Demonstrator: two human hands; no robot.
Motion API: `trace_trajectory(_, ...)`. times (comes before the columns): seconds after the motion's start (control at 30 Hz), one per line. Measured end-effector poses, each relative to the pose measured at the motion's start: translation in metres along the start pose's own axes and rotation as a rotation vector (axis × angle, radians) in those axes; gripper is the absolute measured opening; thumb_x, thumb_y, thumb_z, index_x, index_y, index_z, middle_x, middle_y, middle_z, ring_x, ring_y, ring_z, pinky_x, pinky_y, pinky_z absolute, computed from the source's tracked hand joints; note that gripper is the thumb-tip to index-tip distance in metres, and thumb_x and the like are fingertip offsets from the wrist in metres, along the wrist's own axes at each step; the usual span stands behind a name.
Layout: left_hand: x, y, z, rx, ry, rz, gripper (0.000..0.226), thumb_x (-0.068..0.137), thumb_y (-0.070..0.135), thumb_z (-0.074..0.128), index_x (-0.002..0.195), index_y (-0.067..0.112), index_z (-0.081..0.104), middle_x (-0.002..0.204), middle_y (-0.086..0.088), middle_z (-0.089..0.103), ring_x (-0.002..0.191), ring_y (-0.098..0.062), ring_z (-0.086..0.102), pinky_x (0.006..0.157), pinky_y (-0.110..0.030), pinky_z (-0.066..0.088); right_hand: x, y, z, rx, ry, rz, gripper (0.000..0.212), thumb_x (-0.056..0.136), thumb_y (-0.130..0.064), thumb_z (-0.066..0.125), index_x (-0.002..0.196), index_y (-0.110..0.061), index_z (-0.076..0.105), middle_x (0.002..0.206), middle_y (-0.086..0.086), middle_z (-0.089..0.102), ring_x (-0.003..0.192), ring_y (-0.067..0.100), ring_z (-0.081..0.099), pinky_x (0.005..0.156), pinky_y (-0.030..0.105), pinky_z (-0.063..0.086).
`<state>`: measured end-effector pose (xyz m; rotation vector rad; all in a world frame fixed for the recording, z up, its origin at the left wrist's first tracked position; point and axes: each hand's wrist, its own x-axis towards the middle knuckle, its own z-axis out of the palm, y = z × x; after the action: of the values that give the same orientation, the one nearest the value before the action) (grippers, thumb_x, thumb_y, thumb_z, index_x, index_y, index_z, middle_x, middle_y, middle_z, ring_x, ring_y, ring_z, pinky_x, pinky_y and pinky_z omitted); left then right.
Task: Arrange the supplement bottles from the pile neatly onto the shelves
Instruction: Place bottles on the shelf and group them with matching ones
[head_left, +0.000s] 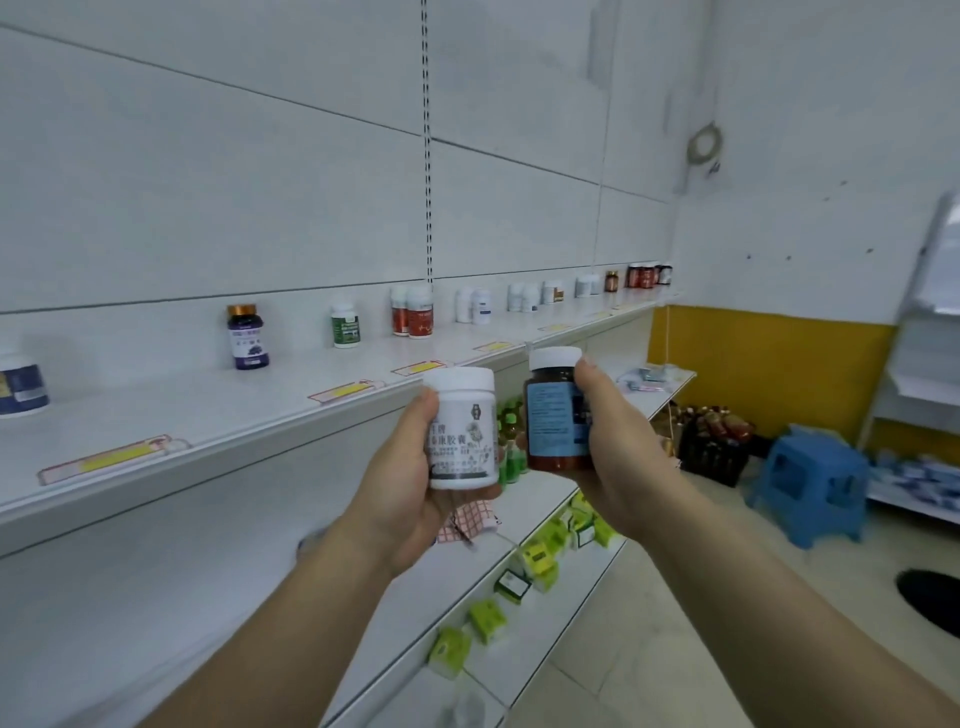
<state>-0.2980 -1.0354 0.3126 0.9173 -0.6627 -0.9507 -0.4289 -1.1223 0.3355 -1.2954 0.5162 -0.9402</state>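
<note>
Bottles fill both of my grips in the head view. The left grip (410, 483) is wrapped round a white bottle (462, 431) with a white cap, and the right grip (618, 452) clasps an amber bottle (553, 415) with a blue label. Both bottles are upright and near each other, held in front of the edge of the top shelf (218, 415) and not yet on it.

Along the back of that shelf a spaced row stands: a purple bottle (248, 338), a green bottle (345, 326), a red-and-white pair (413, 312), then white ones and dark ones further right. I cannot make out the pile itself.

I judge the step in hand is placing these 2. I would set down 1 at a time and match like with like: white beside the white ones, amber toward the dark group at the far end. Each base should land flat, in line with the row and behind a yellow price tag (345, 391), with the label facing out. The amber label looks turned aside, so I would rotate it first. I would release only once a bottle stands steady.
</note>
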Motion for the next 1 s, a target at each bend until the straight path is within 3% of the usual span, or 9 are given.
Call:
trace_trajectory(0.13,0.046,-0.012,0.009,0.008,0.019,0.024,0.048,0.094,0.046,0.037,0.109,0.008,0.061,0.086,-0.014,0.070,0.072,-0.025,0.065,0.052,-0.033,0.056,0.044,0.014,-0.024,-0.049,-0.041,-0.030,0.015,0.095,-0.032,0.052,0.106,-0.021,0.053,0.095,0.007,0.060,0.083,0.023,0.062,0.075,0.037,0.053)
trace_trajectory(0.23,0.090,-0.020,0.009,0.023,0.019,0.040,0.045,0.095,0.045,0.037,0.108,0.010,0.062,0.086,-0.013,0.071,0.071,-0.023,0.067,0.055,-0.034,0.057,0.086,0.025,-0.036,-0.094,-0.051,-0.073,0.025,0.086,-0.019,0.066,0.108,-0.023,0.054,0.095,0.005,0.060,0.085,0.023,0.062,0.070,0.035,0.053)
trace_trajectory(0.37,0.160,-0.028,0.010,0.021,0.015,0.061,0.043,0.095,0.046,0.037,0.105,0.012,0.062,0.083,-0.011,0.072,0.071,-0.022,0.068,0.057,-0.034,0.057,0.157,0.033,-0.056,-0.028,-0.002,-0.075,0.037,0.085,-0.012,0.068,0.118,-0.018,0.053,0.102,0.007,0.061,0.081,0.020,0.065,0.063,0.031,0.054)
trace_trajectory(0.47,0.214,-0.032,0.018,0.006,0.010,0.048,0.044,0.094,0.046,0.038,0.107,0.011,0.061,0.083,-0.012,0.071,0.074,-0.024,0.067,0.056,-0.035,0.057,0.210,0.030,-0.078,0.101,0.008,0.022,0.037,0.091,-0.014,0.058,0.127,-0.013,0.050,0.108,0.013,0.061,0.083,0.024,0.065,0.068,0.038,0.056)
trace_trajectory(0.53,0.247,-0.034,0.028,0.003,-0.002,0.032,0.043,0.095,0.046,0.038,0.108,0.011,0.061,0.082,-0.012,0.071,0.074,-0.024,0.067,0.055,-0.034,0.056,0.236,0.026,-0.094,0.220,-0.015,0.097,0.027,0.093,-0.019,0.050,0.115,-0.006,0.057,0.095,0.015,0.063,0.080,0.026,0.063,0.075,0.041,0.052)
trace_trajectory(0.67,0.302,-0.045,0.054,0.017,-0.021,0.008,0.044,0.095,0.045,0.038,0.112,0.010,0.060,0.086,-0.013,0.070,0.076,-0.026,0.066,0.057,-0.036,0.056,0.280,0.018,-0.125,0.236,-0.019,0.096,0.025,0.093,-0.032,0.049,0.096,-0.010,0.061,0.077,0.010,0.061,0.070,0.023,0.059,0.068,0.039,0.048)
trace_trajectory(0.87,0.368,-0.081,0.100,0.054,0.008,0.031,0.041,0.095,0.045,0.039,0.108,0.012,0.060,0.083,-0.012,0.072,0.072,-0.024,0.068,0.063,-0.040,0.056,0.351,0.016,-0.193,0.344,-0.095,0.115,0.043,0.095,-0.040,0.044,0.108,-0.005,0.065,0.089,0.013,0.067,0.081,0.027,0.064,0.075,0.040,0.051)
trace_trajectory(1.0,0.414,-0.112,0.147,0.056,0.062,0.055,0.042,0.095,0.046,0.039,0.108,0.011,0.060,0.085,-0.013,0.072,0.078,-0.026,0.069,0.062,-0.040,0.057,0.393,0.012,-0.253,0.340,-0.124,0.158,0.050,0.095,-0.047,0.040,0.105,-0.005,0.065,0.090,0.015,0.065,0.072,0.026,0.062,0.069,0.036,0.047)
